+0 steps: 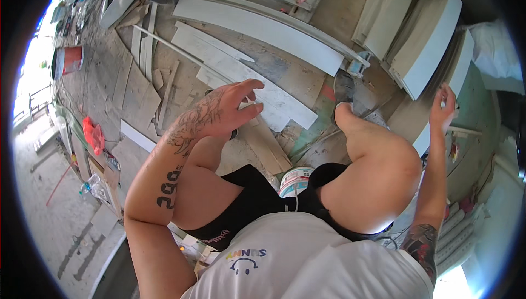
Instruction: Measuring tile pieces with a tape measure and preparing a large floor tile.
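Head view: two bare hands, both look empty. Left hand [233, 110], fingers half curled, thumb apart, hangs above flat white board [287, 104] on floor [104, 85]. Right hand [440, 114], fingers loosely bent, by white panel [461, 64] on right; can't tell if touching. Two buckets: white bucket [296, 179] between legs [378, 154], printed label, plus red bucket [71, 60] far left; can't make out contents. One red plastic bag [93, 135]. White shirt [329, 255] has colorful lettering plus smiley.

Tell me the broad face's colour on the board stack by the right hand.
The board stack shows a white face, best in the head view.
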Available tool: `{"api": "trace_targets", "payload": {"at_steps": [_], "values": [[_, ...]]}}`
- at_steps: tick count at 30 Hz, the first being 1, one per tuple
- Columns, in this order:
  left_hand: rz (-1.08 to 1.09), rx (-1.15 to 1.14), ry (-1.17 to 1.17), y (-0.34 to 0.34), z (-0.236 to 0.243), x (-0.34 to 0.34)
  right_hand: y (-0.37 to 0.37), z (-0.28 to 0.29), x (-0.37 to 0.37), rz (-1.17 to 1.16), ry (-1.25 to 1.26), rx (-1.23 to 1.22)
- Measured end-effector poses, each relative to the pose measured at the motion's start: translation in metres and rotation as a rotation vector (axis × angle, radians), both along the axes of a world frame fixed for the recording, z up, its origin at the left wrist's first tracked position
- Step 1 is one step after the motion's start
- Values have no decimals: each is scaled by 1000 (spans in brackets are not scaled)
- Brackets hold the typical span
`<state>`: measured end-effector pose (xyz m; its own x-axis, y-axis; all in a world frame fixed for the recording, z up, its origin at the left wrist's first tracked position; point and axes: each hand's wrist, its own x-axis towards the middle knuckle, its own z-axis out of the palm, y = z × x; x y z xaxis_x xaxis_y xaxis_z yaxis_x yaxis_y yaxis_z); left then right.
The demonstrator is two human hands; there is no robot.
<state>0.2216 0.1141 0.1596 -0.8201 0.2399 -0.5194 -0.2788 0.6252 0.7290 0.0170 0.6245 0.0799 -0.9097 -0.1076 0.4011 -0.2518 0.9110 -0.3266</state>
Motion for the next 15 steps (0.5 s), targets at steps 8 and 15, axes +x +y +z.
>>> {"api": "trace_targets", "payload": {"at_steps": [8,15], "values": [[-48,70,139,-16,32,27,-271,4,19,967,-892,255],[-51,79,68,-38,36,43,-334,-191,61,716,-515,803]]}}
